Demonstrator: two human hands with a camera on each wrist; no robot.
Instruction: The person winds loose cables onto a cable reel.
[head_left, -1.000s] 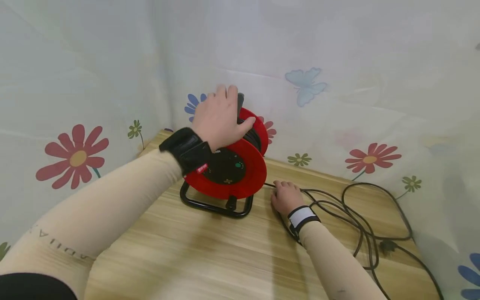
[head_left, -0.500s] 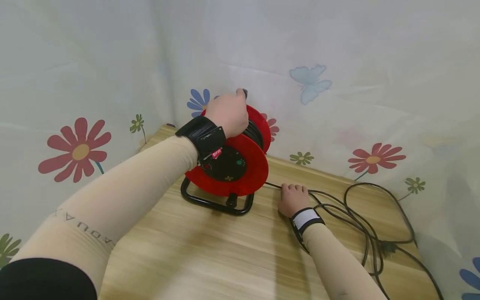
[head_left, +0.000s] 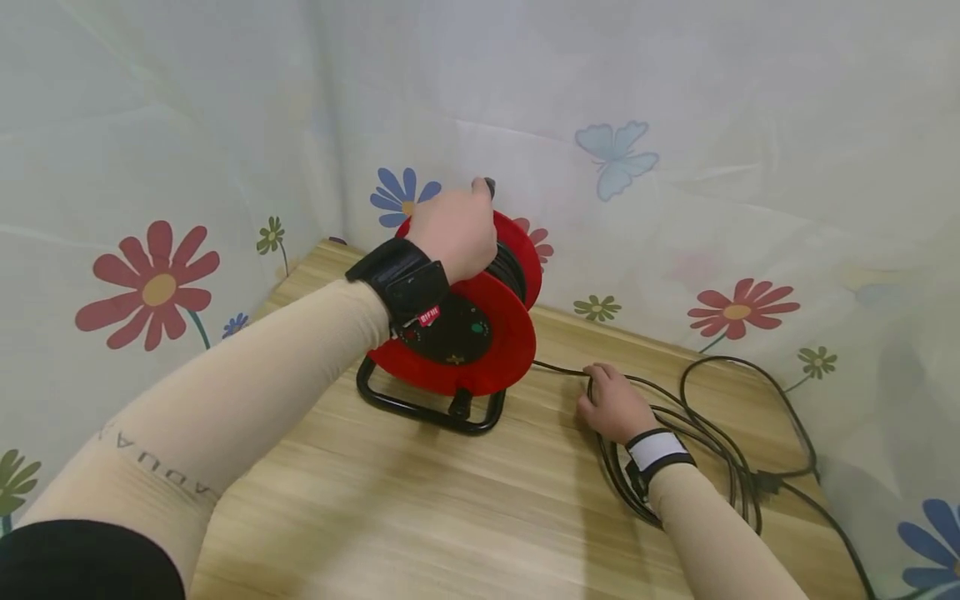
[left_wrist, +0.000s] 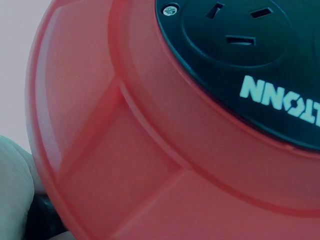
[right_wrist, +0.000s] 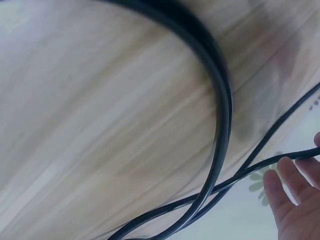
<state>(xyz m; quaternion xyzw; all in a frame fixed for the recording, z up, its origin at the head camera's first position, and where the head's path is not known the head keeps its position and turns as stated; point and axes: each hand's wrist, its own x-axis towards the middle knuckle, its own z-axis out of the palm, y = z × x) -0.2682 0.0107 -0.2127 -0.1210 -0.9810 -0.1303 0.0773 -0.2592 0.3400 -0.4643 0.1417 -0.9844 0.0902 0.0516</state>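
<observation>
Left hand: the left hand [head_left: 456,233] is curled round the black handle [head_left: 491,188] at the top of the red cable reel [head_left: 480,368].
Right hand: the right hand [head_left: 617,406] is low over the counter [head_left: 450,500], well apart from the left, its fingers touching the black cable [right_wrist: 222,105]; whether they pinch it I cannot tell.
Reel position: upright on the counter, left of the right hand, on a black tube stand [head_left: 408,411].
Reel face: a round black panel [head_left: 450,333] with a red and a green spot; the left wrist view shows a three-slot socket [left_wrist: 235,27] and white lettering, cut off at the edge.
Knob: a black knob [head_left: 461,404] at the front flange's lower edge.
Cable run: wound between the flanges; one strand reaches the right hand, and overlapping loops lie around the right wrist.
Plug: a dark plug [head_left: 767,482] lies beside the loops.
Wrists: a black strap [head_left: 397,279] on the left, a black-and-pale strap [head_left: 656,450] on the right.
Backdrop: a pale sheet [head_left: 675,75] printed with flowers and a blue butterfly [head_left: 617,158].
</observation>
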